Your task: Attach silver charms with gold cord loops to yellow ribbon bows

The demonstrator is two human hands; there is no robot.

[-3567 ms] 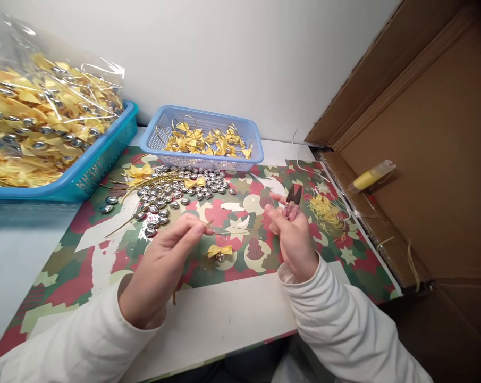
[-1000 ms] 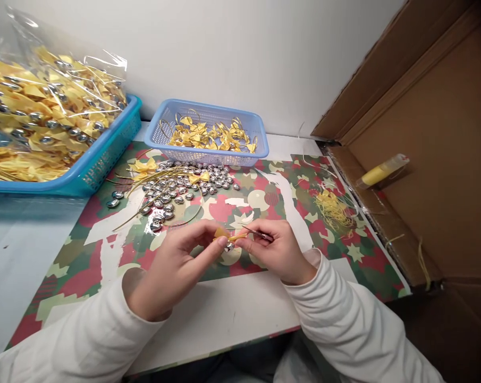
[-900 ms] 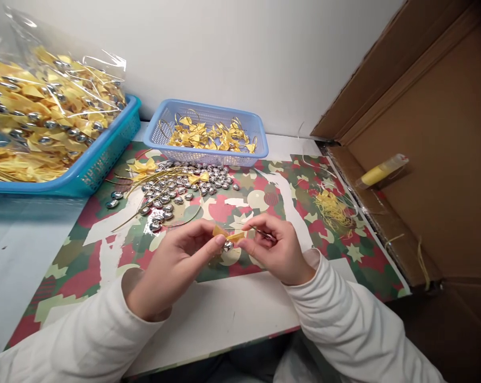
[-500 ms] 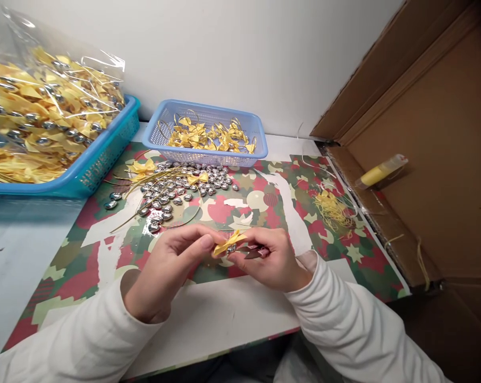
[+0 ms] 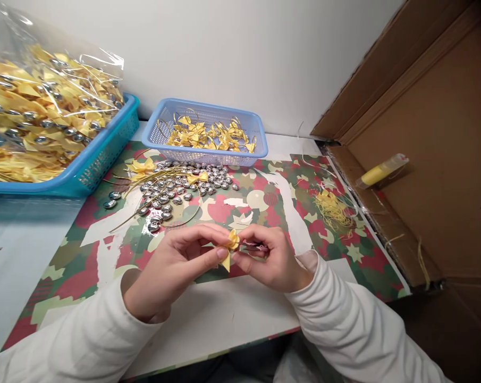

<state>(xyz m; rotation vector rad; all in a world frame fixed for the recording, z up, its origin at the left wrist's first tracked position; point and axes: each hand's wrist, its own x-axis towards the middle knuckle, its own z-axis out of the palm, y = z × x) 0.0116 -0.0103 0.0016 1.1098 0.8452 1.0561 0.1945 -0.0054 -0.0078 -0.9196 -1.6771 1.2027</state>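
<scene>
Yellow satin ribbon bow (image 5: 229, 248) | pinched between left hand (image 5: 172, 271) and right hand (image 5: 270, 260), steadying it | silver heart beads (image 5: 176, 191) at 11 o'clock | right also grips snips (image 5: 253, 247)

White table (image 5: 20, 250) under patterned paper (image 5: 272, 202), two baskets (image 5: 208, 154)

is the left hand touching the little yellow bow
Touching. The head view shows the left hand with its thumb and forefinger tips pressed against the yellow bow, no gap visible, while the right hand pinches it from the other side.
</scene>
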